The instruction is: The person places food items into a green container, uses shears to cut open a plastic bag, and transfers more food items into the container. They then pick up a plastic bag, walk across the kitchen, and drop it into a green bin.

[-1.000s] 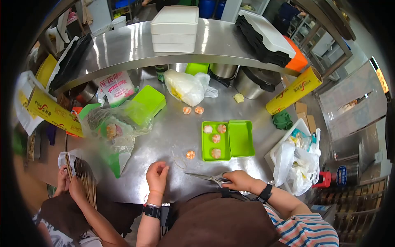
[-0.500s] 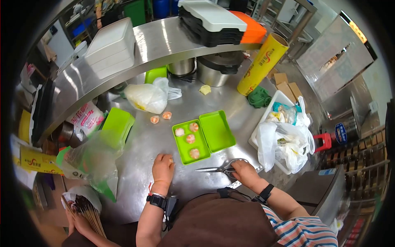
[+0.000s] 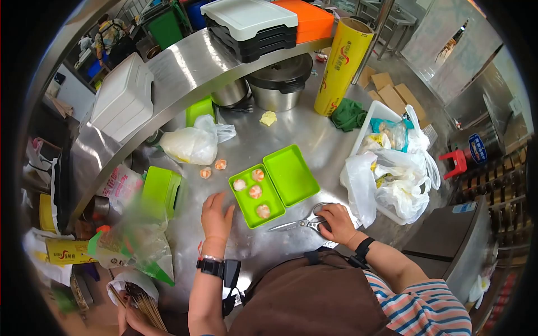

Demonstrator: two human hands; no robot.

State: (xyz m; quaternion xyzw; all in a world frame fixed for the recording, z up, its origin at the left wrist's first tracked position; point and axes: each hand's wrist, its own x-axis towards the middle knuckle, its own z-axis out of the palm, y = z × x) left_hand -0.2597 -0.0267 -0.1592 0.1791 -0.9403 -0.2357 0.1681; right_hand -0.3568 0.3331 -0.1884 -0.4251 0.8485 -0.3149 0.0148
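Observation:
A lime-green box (image 3: pixel 250 211) lies open, its lid side (image 3: pixel 291 175) flat to the right. Several pink-and-white balls (image 3: pixel 255 192) sit in its left half. Two more balls (image 3: pixel 221 164) rest on the steel table by a tied plastic bag. My left hand (image 3: pixel 217 215) is left of the box, thumb and fingers apart, with nothing seen between them. Below the lid side are steel scissors (image 3: pixel 306 223), blades pointing left; my right hand (image 3: pixel 336 222) grips their handles.
A white bin (image 3: pixel 364 131) of plastic bags stands right. Behind are a lidded pot (image 3: pixel 276 92), an upright yellow roll (image 3: pixel 342 70) and a raised steel shelf (image 3: pixel 190 61). A green box (image 3: pixel 161 187) sits left. A co-worker's hands (image 3: pixel 131 313) hold thin sticks at lower left.
The head view has shifted. My left hand has opened, its thumb now spread from the fingers; something pale orange showed at its fingertips before. My right hand stays on the scissors.

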